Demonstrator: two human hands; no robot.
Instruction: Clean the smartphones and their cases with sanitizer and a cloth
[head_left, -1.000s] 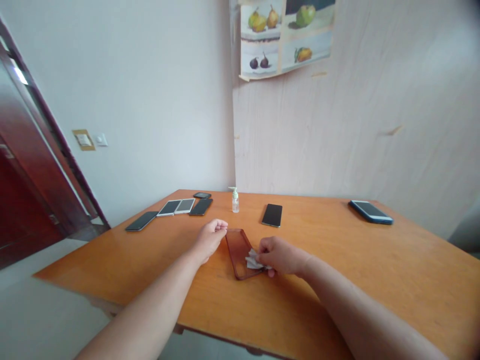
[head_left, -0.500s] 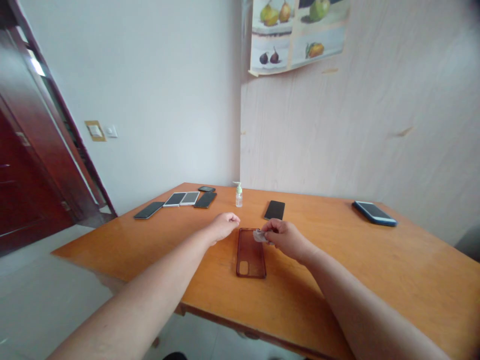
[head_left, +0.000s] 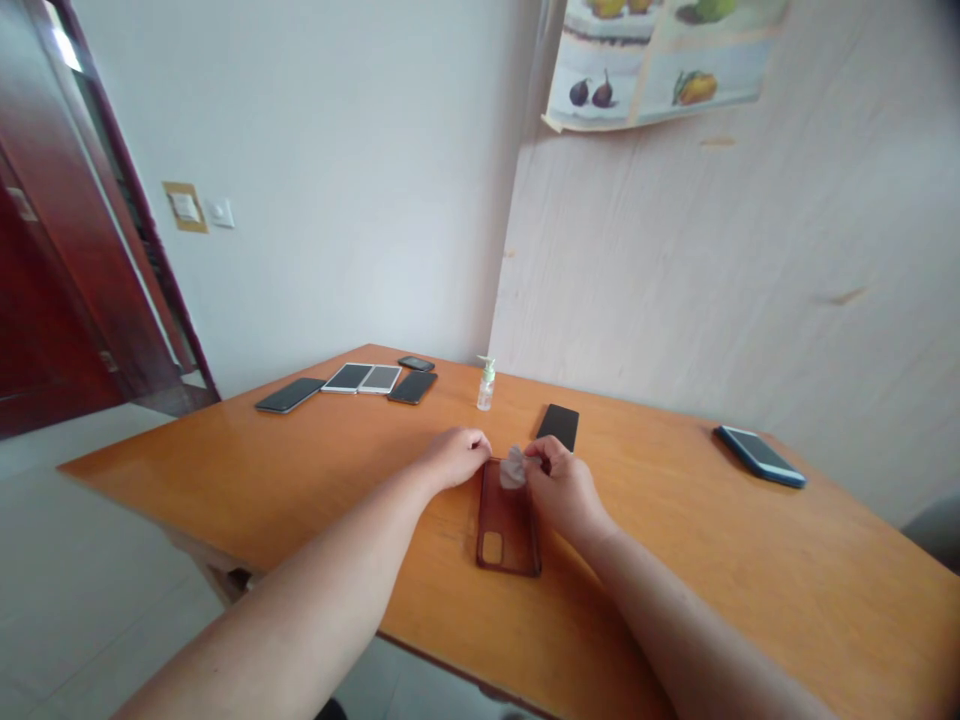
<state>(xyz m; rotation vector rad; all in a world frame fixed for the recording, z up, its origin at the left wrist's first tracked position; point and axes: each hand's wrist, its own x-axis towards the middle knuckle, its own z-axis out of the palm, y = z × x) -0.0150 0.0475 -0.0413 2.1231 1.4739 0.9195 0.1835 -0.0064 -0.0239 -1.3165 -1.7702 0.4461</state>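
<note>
A translucent reddish-brown phone case (head_left: 511, 540) lies on the table with its camera cutout at the near left. My left hand (head_left: 456, 458) is closed at the case's far left corner, its fingertips pinched on the edge there. Between the thumb and fingers of my right hand (head_left: 564, 488) is a crumpled white wipe (head_left: 513, 468), which rests over the far part of the case. That hand hides part of the case's right edge. Just beyond it lies a dark phone (head_left: 559, 424), partly covered by the fingers.
A clear pump bottle (head_left: 486, 386) stands farther back on the wooden table (head_left: 645, 580). Several phones, including a black one (head_left: 291, 395), lie at the back left. A phone in a blue case (head_left: 760, 456) lies at the right. The wall rises behind the table.
My left hand has come to the far left corner of the phone case. The wipe in my right hand is spread more upright over the case. The camera view has shifted and tilted slightly.
</note>
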